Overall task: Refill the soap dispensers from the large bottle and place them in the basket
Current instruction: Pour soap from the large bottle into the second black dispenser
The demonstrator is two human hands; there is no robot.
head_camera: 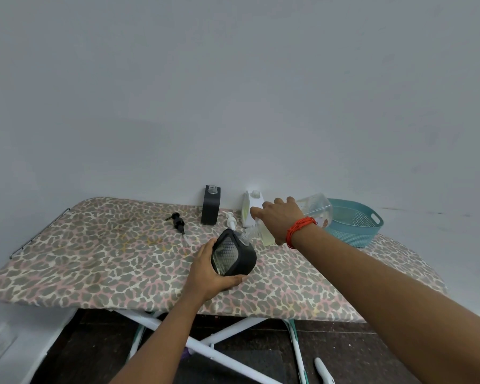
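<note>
Mid-pour: your left hand (pixel 205 273) grips the tilted black dispenser (pixel 241 257), your right hand (pixel 280 217) the large bottle (pixel 316 207). Two uncapped dispensers (pixel 210 207) wait at twelve o'clock; the basket (pixel 354 234) at two holds none.

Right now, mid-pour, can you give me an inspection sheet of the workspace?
Surface: ironing board, leopard-print cover.
Job's things: large bottle tilted, neck at the mouth of the held black dispenser; second black dispenser and white dispenser upright, pumps off; black pump and white pump lying on the board; basket at the right end.
Clutter: white object on the floor.
Hands: left hand grips the held black dispenser; right hand grips the large bottle.
Cables: nothing seen.
Surroundings: plain wall, dark floor.
</note>
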